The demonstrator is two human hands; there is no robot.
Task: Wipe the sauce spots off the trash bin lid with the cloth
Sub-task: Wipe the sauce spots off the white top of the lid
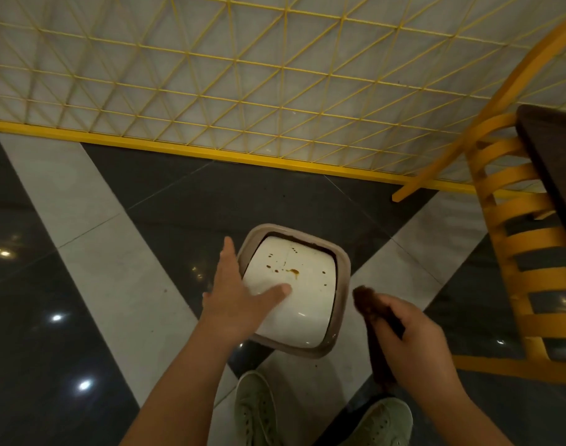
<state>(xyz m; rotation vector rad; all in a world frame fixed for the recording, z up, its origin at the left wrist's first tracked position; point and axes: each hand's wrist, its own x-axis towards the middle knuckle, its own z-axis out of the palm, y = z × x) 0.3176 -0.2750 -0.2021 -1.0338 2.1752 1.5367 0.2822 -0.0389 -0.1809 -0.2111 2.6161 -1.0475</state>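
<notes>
On floor at your feet, head view: trash bin lid (291, 294) white, tilted in brown rim, long axis running 11-to-5. Sauce spots (293, 271) on far half. Your left hand (240, 291) open, fingers straight, thumb resting on lid's near-left part. Your right hand (417, 333) grips brown cloth (370, 312), just beside lid at its 3 o'clock, not touching. Spots lie at 10 o'clock from cloth; right hand is one to sweep.
</notes>
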